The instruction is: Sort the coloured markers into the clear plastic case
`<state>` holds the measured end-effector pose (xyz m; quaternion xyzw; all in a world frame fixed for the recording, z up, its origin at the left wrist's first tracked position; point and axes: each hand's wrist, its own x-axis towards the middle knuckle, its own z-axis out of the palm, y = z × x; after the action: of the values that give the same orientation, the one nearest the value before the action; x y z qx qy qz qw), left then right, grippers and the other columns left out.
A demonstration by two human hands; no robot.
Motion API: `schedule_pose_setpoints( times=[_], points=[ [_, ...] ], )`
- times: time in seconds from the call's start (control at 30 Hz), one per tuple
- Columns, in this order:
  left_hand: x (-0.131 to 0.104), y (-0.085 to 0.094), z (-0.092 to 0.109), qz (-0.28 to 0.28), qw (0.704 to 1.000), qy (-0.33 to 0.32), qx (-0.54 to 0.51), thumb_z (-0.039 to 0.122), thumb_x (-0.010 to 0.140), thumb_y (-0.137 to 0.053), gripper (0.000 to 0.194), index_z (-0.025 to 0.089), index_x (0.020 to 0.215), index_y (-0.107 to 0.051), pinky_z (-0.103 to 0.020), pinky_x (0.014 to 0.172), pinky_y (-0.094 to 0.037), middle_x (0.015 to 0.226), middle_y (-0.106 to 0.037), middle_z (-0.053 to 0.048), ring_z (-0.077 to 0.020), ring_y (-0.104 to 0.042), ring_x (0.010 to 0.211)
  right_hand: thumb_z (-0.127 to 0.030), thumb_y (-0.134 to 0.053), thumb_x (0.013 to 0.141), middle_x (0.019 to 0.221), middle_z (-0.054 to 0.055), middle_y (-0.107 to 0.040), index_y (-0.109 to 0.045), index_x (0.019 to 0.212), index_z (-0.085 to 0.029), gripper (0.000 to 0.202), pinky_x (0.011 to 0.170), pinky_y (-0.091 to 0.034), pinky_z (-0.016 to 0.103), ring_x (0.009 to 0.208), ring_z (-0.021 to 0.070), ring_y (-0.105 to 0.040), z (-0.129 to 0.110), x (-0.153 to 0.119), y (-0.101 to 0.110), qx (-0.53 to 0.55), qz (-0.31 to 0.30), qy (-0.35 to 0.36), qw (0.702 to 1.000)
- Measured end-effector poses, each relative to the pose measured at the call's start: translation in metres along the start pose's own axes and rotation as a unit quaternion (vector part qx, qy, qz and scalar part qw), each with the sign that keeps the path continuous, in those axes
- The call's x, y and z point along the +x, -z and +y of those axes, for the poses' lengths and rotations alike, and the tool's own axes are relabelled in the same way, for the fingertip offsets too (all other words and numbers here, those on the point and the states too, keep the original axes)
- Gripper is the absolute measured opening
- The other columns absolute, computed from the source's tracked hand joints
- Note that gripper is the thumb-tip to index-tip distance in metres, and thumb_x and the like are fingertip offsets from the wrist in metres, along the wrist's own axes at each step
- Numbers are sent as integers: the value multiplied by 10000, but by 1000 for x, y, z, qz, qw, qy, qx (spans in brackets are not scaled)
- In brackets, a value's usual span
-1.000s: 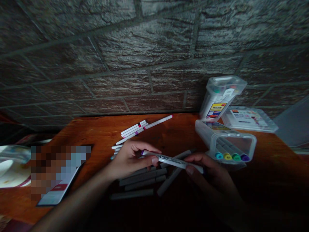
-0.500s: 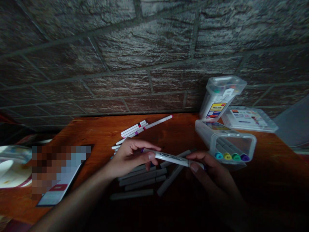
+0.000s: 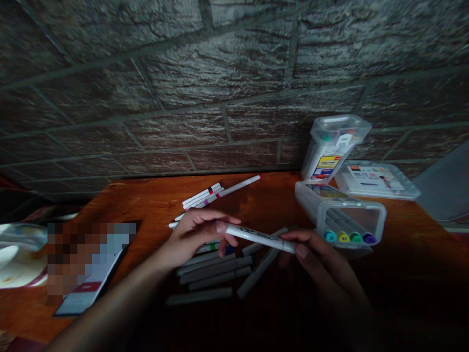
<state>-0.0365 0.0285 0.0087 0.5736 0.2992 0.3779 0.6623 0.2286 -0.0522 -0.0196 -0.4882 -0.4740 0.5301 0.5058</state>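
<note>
A white marker (image 3: pixel 256 237) with small dark print is held between my two hands, above the table. My left hand (image 3: pixel 200 232) pinches its left end between thumb and fingers. Around its right end, the thumb and forefinger of my right hand (image 3: pixel 318 256) are closed. Beneath the hands lie several grey-white markers (image 3: pixel 216 268), side by side or crossing. Further back, thin white pens (image 3: pixel 203 195) with red, black and purple bands lie in a loose group, partly hidden by my left hand.
On the right, an open clear case (image 3: pixel 351 220) lies on its side with several markers inside. Behind it are an upright marker case (image 3: pixel 331 149) and a flat clear box (image 3: pixel 377 180). A partly pixelated flat object (image 3: pixel 86 293) lies left on the wooden table (image 3: pixel 146 200).
The held marker has shifted slightly left and turned in the fingers. Its purple ends no longer show. My right fingertips sit a little further left.
</note>
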Motion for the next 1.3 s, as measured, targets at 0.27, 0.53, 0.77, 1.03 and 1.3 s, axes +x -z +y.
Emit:
schedule_pose_setpoints(
  times=[0.27, 0.53, 0.77, 1.03, 1.3],
  points=[
    [0, 0, -1, 3, 1000, 8, -20, 301, 977, -775, 267, 123, 1161, -850, -226, 578, -617, 866, -859, -149, -164, -753, 622, -540, -559, 1090, 885, 39, -760, -763, 1174, -288, 334, 610, -579, 273, 754, 204, -707, 5, 0, 8, -47, -20, 43, 998],
    [0, -1, 1, 5, 999, 17, -40, 305, 977, -764, 280, 107, 1154, -851, -230, 580, -609, 856, -855, -160, -173, -754, 632, -517, -558, 1091, 864, 34, -750, -781, 1130, -290, 320, 691, -589, 303, 794, 218, -712, 3, -3, 3, -45, 14, 51, 998],
    [1, -1, 1, -3, 998, 16, -55, 307, 982, -757, 288, 99, 1158, -850, -234, 591, -612, 861, -856, -171, -182, -765, 644, -541, -573, 1075, 899, 37, -761, -783, 1150, -301, 328, 609, -569, 287, 724, 207, -682, 2, -5, 2, -30, 21, 18, 999],
    [2, -3, 2, 7, 998, 20, -60, 318, 968, -770, 313, 67, 1137, -851, -255, 566, -603, 843, -849, -195, -210, -769, 636, -529, -560, 1082, 912, 51, -761, -760, 1175, -292, 324, 513, -544, 273, 677, 211, -690, 2, -6, 1, 1, 9, 0, 1000],
    [2, -4, 3, 9, 998, 19, -59, 311, 965, -771, 312, 56, 1126, -850, -263, 561, -598, 828, -846, -195, -214, -767, 638, -531, -547, 1088, 907, 55, -766, -771, 1153, -295, 332, 602, -577, 303, 769, 235, -710, 1, -7, 2, -34, 14, 12, 999]
  ],
)
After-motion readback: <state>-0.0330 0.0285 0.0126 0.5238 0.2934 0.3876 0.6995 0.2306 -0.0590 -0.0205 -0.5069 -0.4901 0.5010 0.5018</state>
